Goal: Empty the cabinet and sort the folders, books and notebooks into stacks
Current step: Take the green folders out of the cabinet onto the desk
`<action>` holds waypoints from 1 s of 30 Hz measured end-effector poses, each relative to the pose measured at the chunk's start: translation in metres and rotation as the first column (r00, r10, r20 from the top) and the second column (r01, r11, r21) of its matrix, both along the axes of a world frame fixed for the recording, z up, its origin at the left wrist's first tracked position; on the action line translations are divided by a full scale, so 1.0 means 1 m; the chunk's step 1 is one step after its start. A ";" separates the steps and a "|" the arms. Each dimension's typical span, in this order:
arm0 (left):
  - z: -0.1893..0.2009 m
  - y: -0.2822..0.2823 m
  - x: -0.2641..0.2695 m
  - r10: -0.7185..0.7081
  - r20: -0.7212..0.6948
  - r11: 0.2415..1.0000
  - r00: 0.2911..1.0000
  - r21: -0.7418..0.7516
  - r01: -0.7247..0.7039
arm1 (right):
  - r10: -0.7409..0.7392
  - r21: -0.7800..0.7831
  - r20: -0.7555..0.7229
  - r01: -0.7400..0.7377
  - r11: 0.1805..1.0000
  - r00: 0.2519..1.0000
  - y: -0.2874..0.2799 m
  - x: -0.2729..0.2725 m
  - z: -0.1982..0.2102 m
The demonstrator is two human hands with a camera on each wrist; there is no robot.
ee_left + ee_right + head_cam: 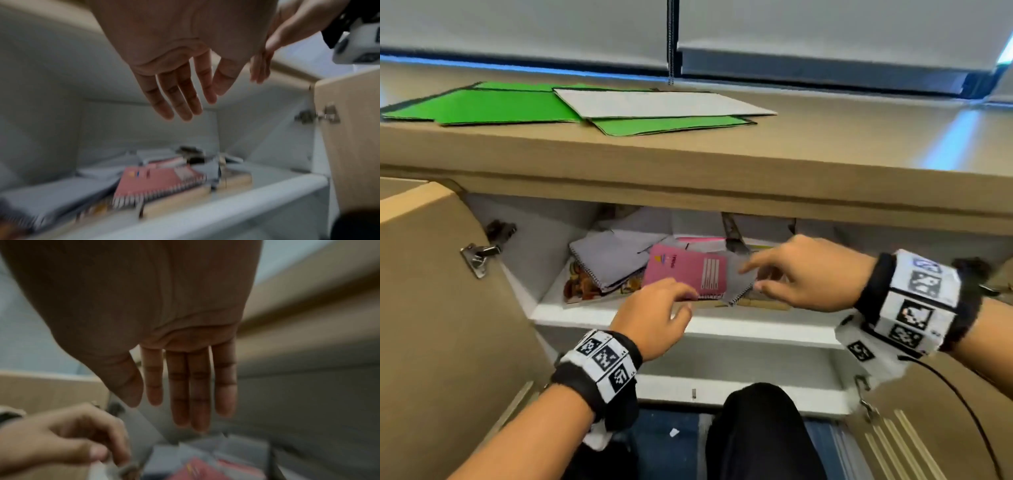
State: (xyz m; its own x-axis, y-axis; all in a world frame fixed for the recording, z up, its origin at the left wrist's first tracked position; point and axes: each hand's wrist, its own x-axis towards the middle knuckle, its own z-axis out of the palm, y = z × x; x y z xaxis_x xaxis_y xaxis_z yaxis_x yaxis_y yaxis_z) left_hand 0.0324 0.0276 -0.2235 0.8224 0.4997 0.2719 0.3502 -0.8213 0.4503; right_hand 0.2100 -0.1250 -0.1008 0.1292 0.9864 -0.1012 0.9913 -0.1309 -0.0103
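Observation:
A pink spiral notebook [685, 270] [156, 181] lies on top of a jumble of grey notebooks [609, 257], books and papers on the cabinet's white shelf [722, 329]. My left hand [671, 301] [185, 105] hovers at the pink notebook's near edge, fingers straight and empty. My right hand [756, 274] [185, 410] reaches in from the right above a grey spiral notebook [739, 287], fingers extended and holding nothing. Both wrist views are blurred. Green folders [493, 106] and a white one [654, 102] lie spread on the cabinet top.
The cabinet's left door [431, 308] and right door [928, 428] stand open on either side of me. A lower shelf [722, 390] sits below. My knee in dark trousers [753, 428] is in front of the cabinet. Window blinds [825, 27] hang behind the top.

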 end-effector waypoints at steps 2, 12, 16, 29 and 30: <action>-0.021 -0.001 0.009 0.032 -0.116 0.999 0.993 -0.022 -0.035 | -0.084 -0.065 0.011 0.085 0.994 0.996 0.007 0.030 -0.052; -0.071 0.030 0.069 0.129 -0.352 0.991 0.927 0.028 -0.127 | -0.170 -0.087 0.161 0.185 0.979 0.972 0.069 0.115 -0.196; -0.081 0.043 0.102 0.190 -0.475 0.979 0.860 0.154 -0.131 | -0.133 -0.121 0.189 0.158 0.980 0.973 0.104 0.138 -0.211; -0.107 0.078 0.143 0.149 -0.490 0.979 0.859 0.196 -0.058 | 0.052 0.054 0.044 -0.054 0.997 0.998 0.121 0.137 -0.213; -0.103 0.078 0.142 0.142 -0.480 0.979 0.866 0.196 -0.052 | 0.049 0.064 0.030 -0.051 0.997 0.998 0.121 0.135 -0.208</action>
